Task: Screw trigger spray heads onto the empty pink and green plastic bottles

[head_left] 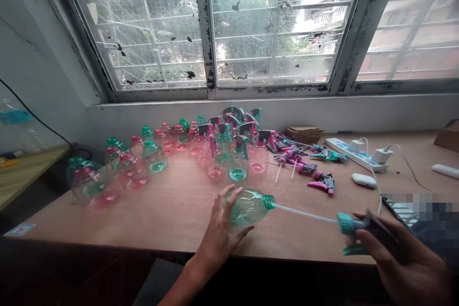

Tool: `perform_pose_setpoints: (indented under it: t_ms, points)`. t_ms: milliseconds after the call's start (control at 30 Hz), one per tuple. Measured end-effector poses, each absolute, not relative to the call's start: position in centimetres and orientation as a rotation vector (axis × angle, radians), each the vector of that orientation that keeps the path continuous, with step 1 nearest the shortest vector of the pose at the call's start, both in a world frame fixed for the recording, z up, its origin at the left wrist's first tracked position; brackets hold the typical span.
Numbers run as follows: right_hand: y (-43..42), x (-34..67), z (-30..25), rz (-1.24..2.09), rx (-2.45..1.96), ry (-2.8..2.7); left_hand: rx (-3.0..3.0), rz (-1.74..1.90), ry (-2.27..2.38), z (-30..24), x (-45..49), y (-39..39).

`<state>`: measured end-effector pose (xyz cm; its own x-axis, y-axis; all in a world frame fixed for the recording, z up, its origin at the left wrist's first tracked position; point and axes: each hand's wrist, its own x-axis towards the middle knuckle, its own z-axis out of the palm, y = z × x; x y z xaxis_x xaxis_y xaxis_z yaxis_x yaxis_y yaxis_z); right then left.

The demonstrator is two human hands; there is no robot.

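My left hand is wrapped round a clear green bottle, tipped on its side with its threaded neck toward the right. In my right hand is a green and black spray trigger head, held level at the right. Its thin white dip tube reaches left, and the tube's end is at the bottle's mouth. The green collar of the head is well apart from the bottle neck. Parts of the spray head are covered by my right fingers.
Open pink and green bottles stand at the left. Bottles with spray heads fitted cluster at the middle back. Loose spray heads lie right of them. Beyond are a power strip, a white mouse-shaped object and a cable.
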<state>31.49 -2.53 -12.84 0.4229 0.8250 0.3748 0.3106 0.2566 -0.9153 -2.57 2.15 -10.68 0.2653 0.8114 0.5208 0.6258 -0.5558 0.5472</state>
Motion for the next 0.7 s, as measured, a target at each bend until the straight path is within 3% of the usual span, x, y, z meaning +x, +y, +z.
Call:
perform_pose_setpoints:
  t_ms: [333, 700]
  points:
    - [2.3, 25.6, -10.7, 1.176, -0.982, -1.449, 2.434, 1.077, 1.333, -10.4, -2.5, 2.1]
    - [3.7, 24.3, -11.9, 1.44, -0.849, -1.217, 1.777, 1.049, 1.128, -9.0, -2.8, 2.3]
